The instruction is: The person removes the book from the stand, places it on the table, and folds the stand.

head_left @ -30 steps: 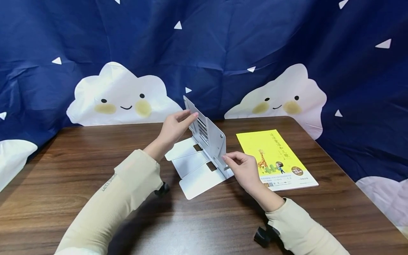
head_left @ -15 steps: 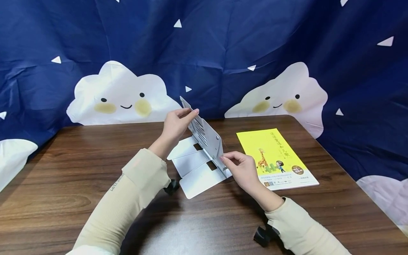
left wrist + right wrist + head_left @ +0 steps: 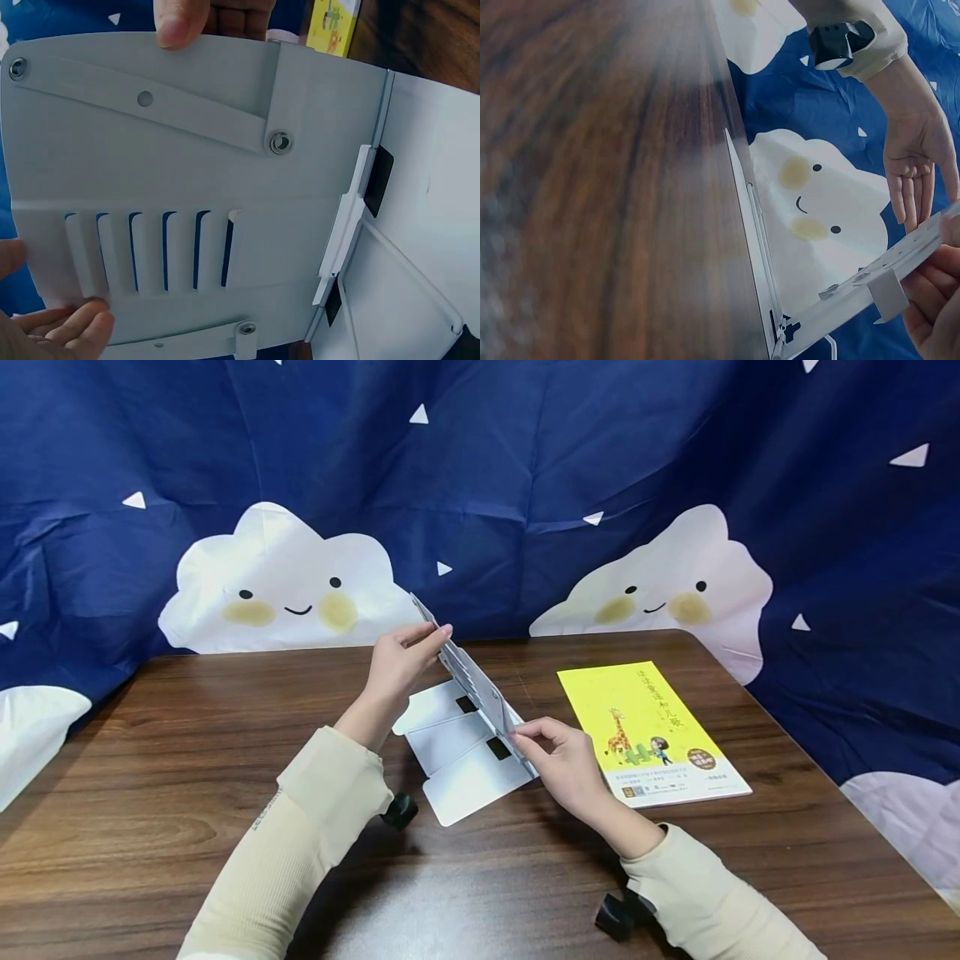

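Observation:
A white folding stand (image 3: 448,742) rests on the table with its base flat and its slotted panel (image 3: 480,681) raised at a slant over it. My left hand (image 3: 397,664) holds the panel's upper edge between thumb and fingers. At the panel's near right edge, my right hand (image 3: 562,764) pinches with thumb and forefinger. Seen close in the left wrist view, the panel (image 3: 172,180) has a row of slots and riveted side arms (image 3: 142,97). The right wrist view catches the panel nearly edge-on, with a small bent lip (image 3: 889,295) beside the right fingers.
A yellow book (image 3: 652,735) with a giraffe on its cover lies right of the stand, close to my right hand. Behind the brown wooden table (image 3: 202,710) hangs a dark blue cloth (image 3: 480,468) with white clouds.
The raised panel has tipped left, down over the base, and now shows almost edge-on in the head view. Both hands have shifted slightly left with it; the book has stayed put.

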A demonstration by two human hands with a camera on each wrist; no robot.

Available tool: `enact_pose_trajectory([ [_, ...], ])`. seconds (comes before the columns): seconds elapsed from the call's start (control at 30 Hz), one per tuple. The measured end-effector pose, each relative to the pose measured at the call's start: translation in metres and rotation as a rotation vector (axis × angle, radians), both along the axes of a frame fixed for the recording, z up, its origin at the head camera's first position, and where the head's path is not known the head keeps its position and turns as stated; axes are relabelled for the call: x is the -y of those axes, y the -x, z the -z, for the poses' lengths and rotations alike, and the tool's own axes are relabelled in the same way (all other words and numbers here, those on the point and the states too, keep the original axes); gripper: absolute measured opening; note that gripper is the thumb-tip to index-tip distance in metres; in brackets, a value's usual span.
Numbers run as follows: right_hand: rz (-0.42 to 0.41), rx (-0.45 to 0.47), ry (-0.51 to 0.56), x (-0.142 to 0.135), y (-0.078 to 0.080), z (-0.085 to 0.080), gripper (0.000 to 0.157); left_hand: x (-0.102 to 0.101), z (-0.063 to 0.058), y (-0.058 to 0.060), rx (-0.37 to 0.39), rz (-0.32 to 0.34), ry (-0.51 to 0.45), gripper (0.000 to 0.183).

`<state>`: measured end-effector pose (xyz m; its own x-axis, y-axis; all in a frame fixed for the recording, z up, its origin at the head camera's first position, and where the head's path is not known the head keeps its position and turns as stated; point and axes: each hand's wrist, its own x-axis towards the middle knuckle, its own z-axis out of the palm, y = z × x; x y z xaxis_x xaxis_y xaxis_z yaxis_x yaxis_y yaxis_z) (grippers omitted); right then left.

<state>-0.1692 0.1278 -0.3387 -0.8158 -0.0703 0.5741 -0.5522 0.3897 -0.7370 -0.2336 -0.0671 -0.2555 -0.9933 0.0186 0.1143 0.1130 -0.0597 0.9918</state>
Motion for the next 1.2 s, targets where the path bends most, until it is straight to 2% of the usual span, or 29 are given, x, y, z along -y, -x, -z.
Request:
enact_pose_trajectory([
  [0.23, -0.013, -0.027, -0.027, 0.011, -0.018, -0.022, 0.007, 0.003, 0.006, -0.003, 0.006, -0.039, -0.085, 0.045],
  [0.33, -0.010, -0.033, -0.051, 0.013, -0.019, -0.023, 0.007, 0.003, 0.009, -0.005, 0.000, -0.054, -0.120, 0.043],
  [0.6, -0.024, -0.075, -0.109, 0.007, -0.002, 0.001, 0.007, 0.009, 0.017, -0.010, -0.011, -0.085, -0.193, 0.036],
  [0.9, -0.044, -0.140, -0.171, 0.011, -0.004, 0.006, 0.008, 0.020, 0.025, -0.017, 0.007, -0.097, -0.240, 0.036],
  [1.2, -0.070, -0.198, -0.204, 0.014, -0.004, 0.007, 0.010, 0.027, 0.029, -0.022, 0.035, -0.109, -0.292, 0.036],
])
